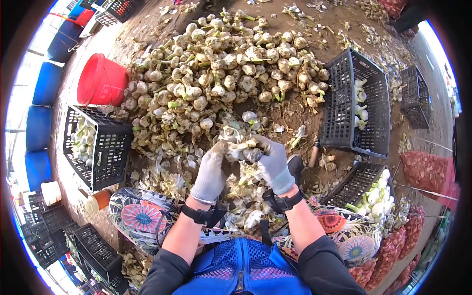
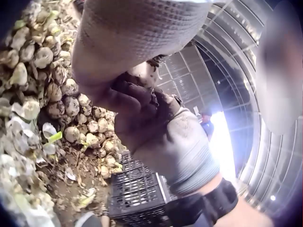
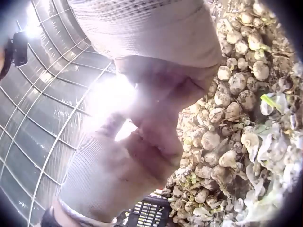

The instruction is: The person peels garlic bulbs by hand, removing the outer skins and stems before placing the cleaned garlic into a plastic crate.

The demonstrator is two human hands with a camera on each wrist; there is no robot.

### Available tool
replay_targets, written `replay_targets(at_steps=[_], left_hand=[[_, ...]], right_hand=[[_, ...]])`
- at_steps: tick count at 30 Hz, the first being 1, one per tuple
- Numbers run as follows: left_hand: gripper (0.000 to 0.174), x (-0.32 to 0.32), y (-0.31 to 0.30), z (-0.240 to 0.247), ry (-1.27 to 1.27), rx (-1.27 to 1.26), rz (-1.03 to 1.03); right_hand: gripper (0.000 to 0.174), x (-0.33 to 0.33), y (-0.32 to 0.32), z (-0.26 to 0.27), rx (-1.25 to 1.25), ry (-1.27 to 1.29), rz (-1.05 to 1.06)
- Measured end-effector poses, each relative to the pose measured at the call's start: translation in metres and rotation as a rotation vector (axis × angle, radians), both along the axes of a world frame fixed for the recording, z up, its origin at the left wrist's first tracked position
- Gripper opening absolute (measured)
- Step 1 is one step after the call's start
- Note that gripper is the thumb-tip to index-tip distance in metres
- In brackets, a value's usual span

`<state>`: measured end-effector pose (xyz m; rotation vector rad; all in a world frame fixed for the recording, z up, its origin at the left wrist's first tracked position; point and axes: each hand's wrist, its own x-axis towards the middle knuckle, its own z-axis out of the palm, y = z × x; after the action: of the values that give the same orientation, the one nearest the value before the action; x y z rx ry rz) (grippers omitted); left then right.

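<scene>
Both hands wear pale, soiled work gloves and meet in front of the body, over the litter of peeled skins. Between them is a dirty garlic bulb [image 1: 240, 146] with loose outer skin. My left hand [image 1: 209, 172] grips it from the left with curled fingers. My right hand [image 1: 273, 164] pinches it from the other side, thumb and fingers close together. In the left wrist view a pale bit of the bulb [image 2: 146, 73] shows between the gloves, beside the right hand [image 2: 170, 137]. Gloved fingers hide most of it. Ahead lies a big heap of unpeeled garlic [image 1: 221, 64].
Black crates with cleaned garlic stand at the left [image 1: 113, 152], at the right [image 1: 378, 108] and by the right knee [image 1: 339, 189]. A red bucket [image 1: 103, 81] touches the heap's left side. A wooden handle [image 1: 314, 155] lies near the right shoe. Red mesh sacks [image 1: 427, 169] line the right.
</scene>
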<state>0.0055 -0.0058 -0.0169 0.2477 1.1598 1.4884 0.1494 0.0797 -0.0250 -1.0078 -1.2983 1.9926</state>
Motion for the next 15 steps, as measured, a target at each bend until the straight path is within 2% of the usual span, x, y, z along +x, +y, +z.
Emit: replay_targets(at_steps=[1,2,3,4,6,8,9,10,11,12,13,14,15], left_hand=[[0.04,-0.004,-0.002,0.002,-0.149,-0.107,-0.038],[0.041,-0.008,-0.004,0.004,-0.299,-0.212,-0.076],[0.043,-0.011,-0.003,0.008,-0.409,-0.241,-0.16],[0.043,-0.011,-0.004,0.011,-0.41,-0.239,-0.158],[0.044,-0.01,-0.008,0.016,-0.614,-0.196,-0.386],[0.044,-0.009,-0.011,0.014,-0.684,-0.124,-0.44],[0.043,0.0,-0.01,0.021,-0.524,-0.152,-0.421],[0.043,0.003,-0.01,0.026,-0.364,-0.177,-0.399],[0.044,-0.002,-0.012,0.011,-0.488,-0.029,-0.409],[0.044,0.0,-0.008,0.022,-0.453,-0.024,-0.285],[0.043,-0.005,-0.009,0.013,-0.443,-0.037,-0.258],[0.043,-0.008,-0.01,0.003,-0.435,-0.051,-0.231],[0.036,-0.007,-0.005,0.011,-0.385,-0.068,-0.208]], right_hand=[[0.028,0.001,0.0,0.002,0.128,-0.065,0.039],[0.028,0.003,0.002,0.002,0.13,-0.064,0.043],[0.031,0.004,0.005,0.001,0.387,-0.114,0.047],[0.034,0.005,0.006,-0.001,0.645,-0.165,0.051],[0.04,0.004,0.003,-0.005,0.648,-0.117,0.06],[0.043,0.0,-0.003,0.001,0.538,-0.097,0.02],[0.044,-0.001,-0.004,0.012,0.259,-0.045,-0.055],[0.041,0.006,0.002,-0.002,0.086,-0.084,-0.105],[0.04,0.011,0.003,0.001,0.023,-0.023,-0.104],[0.04,0.016,0.003,0.007,-0.039,0.036,-0.105],[0.042,0.024,0.004,-0.007,-0.145,0.175,-0.009],[0.044,0.032,0.002,-0.02,-0.242,0.343,0.002],[0.042,0.028,-0.003,-0.008,-0.192,0.279,0.011]])
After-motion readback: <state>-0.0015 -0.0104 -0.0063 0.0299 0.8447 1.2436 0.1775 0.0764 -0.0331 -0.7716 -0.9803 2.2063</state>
